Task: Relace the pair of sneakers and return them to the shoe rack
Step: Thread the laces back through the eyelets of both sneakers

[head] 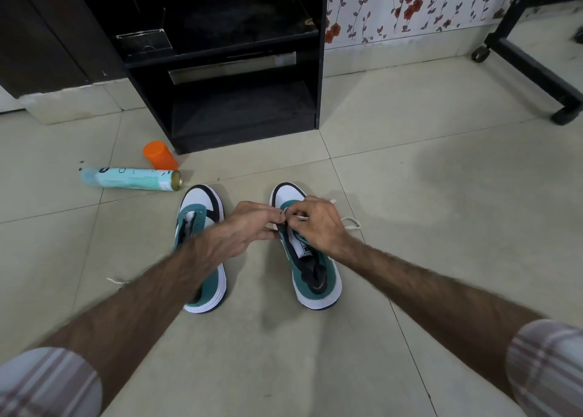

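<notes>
Floor (410, 151): pale tiles fill most of the frame, and everything here rests on them.
Shoe rack (227, 69): a black open unit at upper centre, standing on the floor against the flowered wall; its lower shelf looks dark and I can't make out anything on it.
Black frame (536, 66): a wheeled stand at the upper right edge.
Left sneaker (202, 249): teal, white and black, at centre left, toe pointing to the rack, partly covered by the left forearm; no lace shows in its eyelets.
Right sneaker (315, 274): the same colours, just beside its mate but not touching it, toe also toward the rack.
Spray can (132, 179): pale blue, lying on its side at left of centre, near the left sneaker's toe.
Orange cap (160, 155): just above the can, by the rack's foot.
Left hand (243, 230): fingers curled, pinching the lace at the right sneaker's front eyelets.
Right hand (318, 224): fingers bent close, pinching the same lace opposite.
Lace (351, 222): cream, looping out to the right of the right hand.
Loose lace end (115, 280): cream, on the floor at left, by the left forearm.
</notes>
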